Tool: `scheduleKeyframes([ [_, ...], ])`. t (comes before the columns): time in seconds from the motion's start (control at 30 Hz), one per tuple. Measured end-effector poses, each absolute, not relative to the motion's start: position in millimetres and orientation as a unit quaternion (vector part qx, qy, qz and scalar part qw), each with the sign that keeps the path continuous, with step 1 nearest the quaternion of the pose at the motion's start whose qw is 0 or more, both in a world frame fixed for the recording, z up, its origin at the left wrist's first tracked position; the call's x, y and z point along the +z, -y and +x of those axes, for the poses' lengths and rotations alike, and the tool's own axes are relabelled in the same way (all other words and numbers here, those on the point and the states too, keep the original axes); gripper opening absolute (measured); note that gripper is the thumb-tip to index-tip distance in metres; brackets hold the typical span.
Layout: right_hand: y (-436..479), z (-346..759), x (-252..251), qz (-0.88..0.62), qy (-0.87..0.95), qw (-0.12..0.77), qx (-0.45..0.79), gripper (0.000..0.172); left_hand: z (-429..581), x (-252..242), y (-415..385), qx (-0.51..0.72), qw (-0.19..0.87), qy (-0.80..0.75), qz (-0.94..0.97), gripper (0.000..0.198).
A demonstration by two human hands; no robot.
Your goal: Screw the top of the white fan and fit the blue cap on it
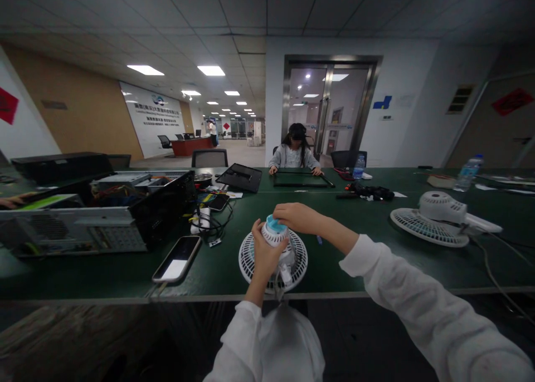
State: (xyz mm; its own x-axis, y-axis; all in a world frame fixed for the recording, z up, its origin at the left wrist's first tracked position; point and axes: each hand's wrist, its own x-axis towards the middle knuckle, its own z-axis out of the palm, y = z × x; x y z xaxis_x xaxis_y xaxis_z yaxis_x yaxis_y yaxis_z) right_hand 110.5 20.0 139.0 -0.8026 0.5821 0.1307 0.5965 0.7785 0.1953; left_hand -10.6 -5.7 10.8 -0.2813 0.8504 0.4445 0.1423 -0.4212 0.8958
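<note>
Your worktop (355, 259) lies bare between your fan (251, 259) and a second fan (430, 223) on the right; a computer case (83, 226) fills the left end. Your fan lies face-down at the near edge, phone (177, 258) just left. Your left hand (264, 256) grips its housing; your right hand (298, 216) clasps its blue cap (276, 224).

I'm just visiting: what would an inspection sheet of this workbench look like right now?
Surface: dark green table, long and shared.
Job's things: small white fan lying grille-down, blue cap on its hub.
Clutter: phone, open computer case, second fan, water bottle.
Hands: left hand grips the fan's hub; right hand curls over the blue cap.
Cables: black coil beside the phone; cord trailing near the second fan.
Surroundings: person seated opposite; glass door behind.
</note>
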Motion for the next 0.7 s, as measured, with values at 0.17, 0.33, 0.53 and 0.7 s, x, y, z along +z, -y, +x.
scheduleKeyframes([
  [0.17, -22, 108, 139, -0.298, 0.949, 0.022, -0.099, 0.018, -10, 10, 6, 0.657, 0.275, -0.457, 0.534, 0.079],
  [0.33, -14, 99, 152, -0.296, 0.948, -0.025, -0.119, 0.018, -11, 9, 4, 0.654, 0.262, -0.469, 0.532, 0.078],
  [0.53, -5, 89, 154, -0.319, 0.936, -0.063, -0.137, 0.021, -10, 9, 3, 0.665, 0.27, -0.447, 0.534, 0.076],
  [0.7, -7, 85, 147, -0.372, 0.912, -0.049, -0.168, 0.024, -10, 9, 4, 0.667, 0.262, -0.453, 0.531, 0.074],
])
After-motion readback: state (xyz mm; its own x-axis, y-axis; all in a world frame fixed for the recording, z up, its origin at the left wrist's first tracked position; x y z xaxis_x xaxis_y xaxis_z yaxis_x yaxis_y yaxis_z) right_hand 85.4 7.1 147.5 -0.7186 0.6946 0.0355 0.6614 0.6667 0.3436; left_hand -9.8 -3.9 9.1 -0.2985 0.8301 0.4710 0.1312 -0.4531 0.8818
